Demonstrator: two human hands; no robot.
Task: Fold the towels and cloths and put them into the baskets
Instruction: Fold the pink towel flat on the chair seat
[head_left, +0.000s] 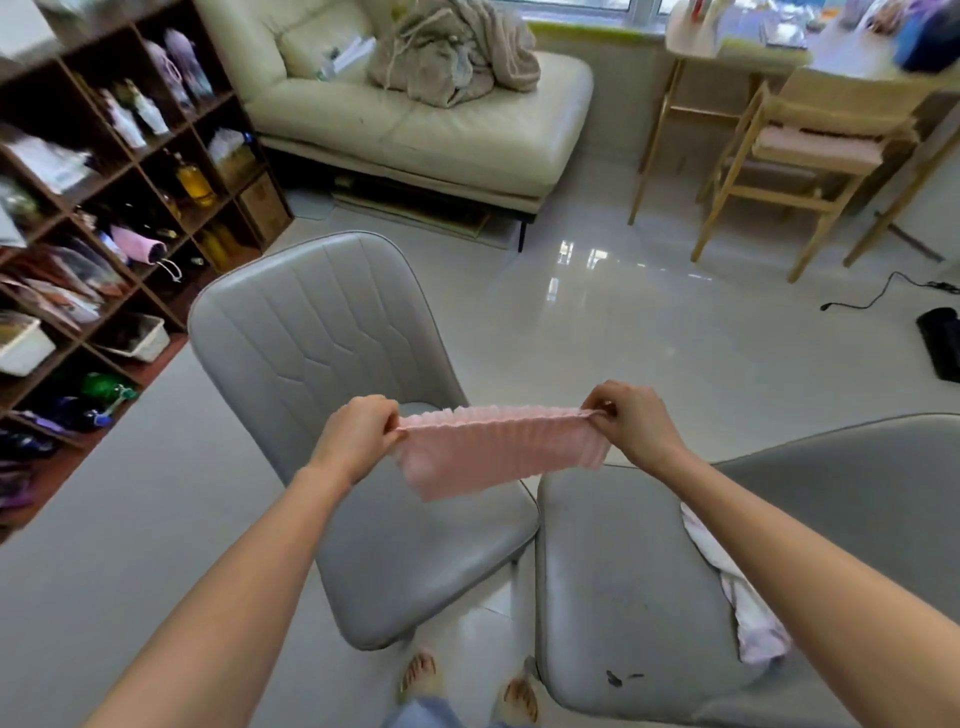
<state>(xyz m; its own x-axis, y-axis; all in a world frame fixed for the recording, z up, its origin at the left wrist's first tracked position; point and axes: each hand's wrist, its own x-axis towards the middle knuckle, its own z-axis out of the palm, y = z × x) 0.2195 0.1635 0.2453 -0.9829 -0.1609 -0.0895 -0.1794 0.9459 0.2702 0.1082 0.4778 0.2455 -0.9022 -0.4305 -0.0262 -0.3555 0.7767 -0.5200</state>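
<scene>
A small pink ribbed cloth (493, 449) hangs stretched in the air above the seat of a grey chair (415, 561). My left hand (358, 434) pinches its left top corner. My right hand (634, 418) pinches the right top corner. The cloth looks folded over, its lower edge hanging free. A pale pink-and-white cloth (748, 608) lies on the seat of a second grey chair (623, 597) at the right, partly hidden by my right forearm. No basket shows in view.
A brown cube shelf (104, 218) full of bottles and bags stands at the left. A cream sofa (415, 119) with a beige blanket (452, 52) is behind. Wooden stools (789, 156) and a table stand at the back right. A black cable (878, 296) lies on the glossy floor.
</scene>
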